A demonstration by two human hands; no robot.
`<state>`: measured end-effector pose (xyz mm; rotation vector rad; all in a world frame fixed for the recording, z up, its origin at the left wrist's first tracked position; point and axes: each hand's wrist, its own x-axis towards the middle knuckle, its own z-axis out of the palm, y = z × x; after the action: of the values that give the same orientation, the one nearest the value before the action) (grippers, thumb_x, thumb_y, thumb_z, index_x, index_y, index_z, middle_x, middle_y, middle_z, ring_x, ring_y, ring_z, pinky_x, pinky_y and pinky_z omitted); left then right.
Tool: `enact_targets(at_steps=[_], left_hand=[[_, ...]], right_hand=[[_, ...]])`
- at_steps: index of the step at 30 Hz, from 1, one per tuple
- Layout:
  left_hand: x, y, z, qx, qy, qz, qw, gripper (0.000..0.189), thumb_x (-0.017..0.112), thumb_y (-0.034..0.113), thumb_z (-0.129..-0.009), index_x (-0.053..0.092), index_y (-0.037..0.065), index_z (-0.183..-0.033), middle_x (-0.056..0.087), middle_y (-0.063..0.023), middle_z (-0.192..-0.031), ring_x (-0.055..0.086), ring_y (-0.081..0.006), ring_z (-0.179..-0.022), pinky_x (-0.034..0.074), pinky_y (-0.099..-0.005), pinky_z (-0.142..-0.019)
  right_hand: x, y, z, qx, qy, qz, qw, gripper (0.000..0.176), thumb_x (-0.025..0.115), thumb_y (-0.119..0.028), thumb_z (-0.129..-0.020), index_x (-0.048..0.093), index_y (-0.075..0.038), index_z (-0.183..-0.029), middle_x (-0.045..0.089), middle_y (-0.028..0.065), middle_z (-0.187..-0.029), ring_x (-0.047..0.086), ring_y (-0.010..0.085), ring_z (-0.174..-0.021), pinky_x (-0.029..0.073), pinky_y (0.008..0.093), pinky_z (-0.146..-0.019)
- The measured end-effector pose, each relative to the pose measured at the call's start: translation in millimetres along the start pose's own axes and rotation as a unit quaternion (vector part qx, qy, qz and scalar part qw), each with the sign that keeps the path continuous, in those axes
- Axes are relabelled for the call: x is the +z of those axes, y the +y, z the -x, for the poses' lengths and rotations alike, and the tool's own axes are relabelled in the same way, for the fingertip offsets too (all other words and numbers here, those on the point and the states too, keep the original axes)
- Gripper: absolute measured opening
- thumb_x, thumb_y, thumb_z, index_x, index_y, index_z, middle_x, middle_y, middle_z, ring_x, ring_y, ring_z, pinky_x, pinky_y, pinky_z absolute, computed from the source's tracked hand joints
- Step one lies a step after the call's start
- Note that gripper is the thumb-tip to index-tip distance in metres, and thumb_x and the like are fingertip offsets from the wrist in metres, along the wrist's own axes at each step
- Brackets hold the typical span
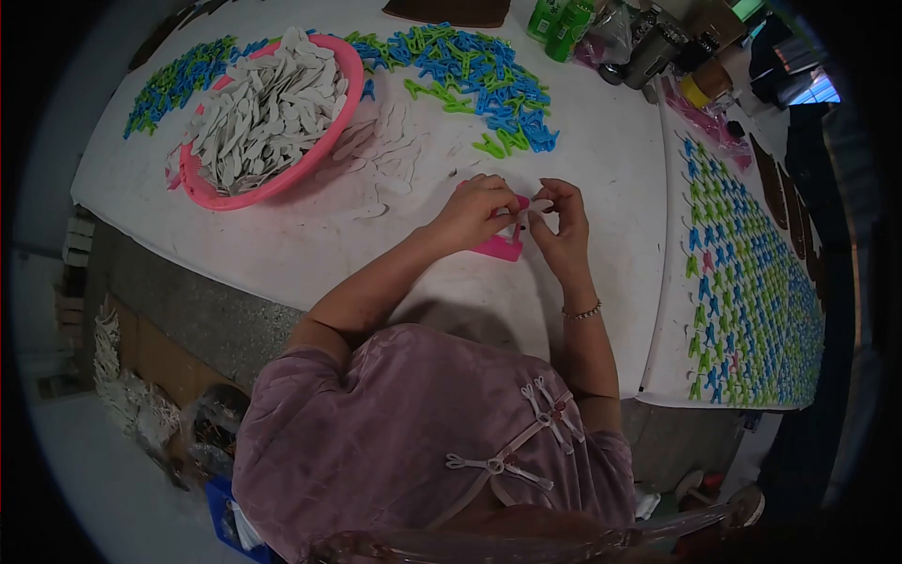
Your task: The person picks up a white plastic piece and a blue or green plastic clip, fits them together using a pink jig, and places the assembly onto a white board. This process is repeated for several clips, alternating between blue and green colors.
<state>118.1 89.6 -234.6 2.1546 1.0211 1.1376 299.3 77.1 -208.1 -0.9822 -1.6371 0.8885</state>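
My left hand is closed over a bright pink frame-like piece on the white table. What its fingertips grip is too small to make out. Just to the right, my right hand pinches a small whitish flat piece between thumb and fingers, close above the pink piece. A pink basin heaped with flat whitish pieces stands at the left. More such pieces lie loose between the basin and my hands.
Piles of blue and green clips lie along the table's far side. Green cans and dark containers stand at the back right. Rows of clips cover a surface at the right. A blue crate sits low at the left.
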Motion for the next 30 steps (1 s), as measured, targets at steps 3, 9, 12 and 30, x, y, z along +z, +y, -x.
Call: enact_targets(at_steps=[3, 9, 12, 30], left_hand=[[-3.6, 2.1, 4.2, -0.038, 0.004, 0.052, 0.998, 0.013, 0.071, 0.013, -0.075, 0.064, 0.009, -0.086, 0.058, -0.008, -0.09, 0.055, -0.0278, -0.089, 0.045, -0.0375, -0.076], [-20.9, 11.1, 2.1, 0.001, 0.063, 0.065, 0.996, 0.022, 0.07, 0.012, -0.074, 0.06, 0.007, -0.093, 0.058, -0.0074, -0.091, 0.055, -0.0275, -0.091, 0.044, -0.0374, -0.081], [-36.5, 23.4, -2.1, 0.026, 0.068, 0.042, 0.996, 0.026, 0.069, 0.011, -0.073, 0.058, 0.008, -0.097, 0.059, -0.0068, -0.092, 0.055, -0.0269, -0.092, 0.043, -0.0378, -0.083], [-19.3, -5.8, 9.1, -0.034, -0.003, 0.018, 0.999, 0.021, 0.068, 0.012, -0.073, 0.058, 0.011, -0.092, 0.063, -0.0033, -0.084, 0.056, -0.0227, -0.083, 0.04, -0.0355, -0.082]], right_hand=[[6.9, 7.9, 5.0, 0.061, -0.036, 0.013, 0.997, 0.044, 0.059, 0.006, -0.075, 0.05, -0.005, -0.117, 0.055, 0.0018, -0.099, 0.051, 0.0116, -0.088, 0.043, 0.0251, -0.081], [20.2, 13.0, 7.0, 0.016, -0.018, 0.081, 0.996, 0.041, 0.059, 0.002, -0.073, 0.053, -0.005, -0.112, 0.051, 0.0054, -0.085, 0.052, 0.0157, -0.078, 0.046, 0.0294, -0.068], [24.5, 16.7, 5.5, -0.048, -0.015, 0.138, 0.989, 0.036, 0.059, 0.001, -0.073, 0.055, -0.004, -0.108, 0.053, 0.0087, -0.084, 0.053, 0.0203, -0.075, 0.046, 0.0324, -0.066], [-1.1, 23.4, 16.5, -0.081, -0.045, 0.298, 0.95, 0.034, 0.061, 0.001, -0.071, 0.055, -0.004, -0.104, 0.058, 0.0104, -0.09, 0.055, 0.0257, -0.078, 0.046, 0.0373, -0.074]])
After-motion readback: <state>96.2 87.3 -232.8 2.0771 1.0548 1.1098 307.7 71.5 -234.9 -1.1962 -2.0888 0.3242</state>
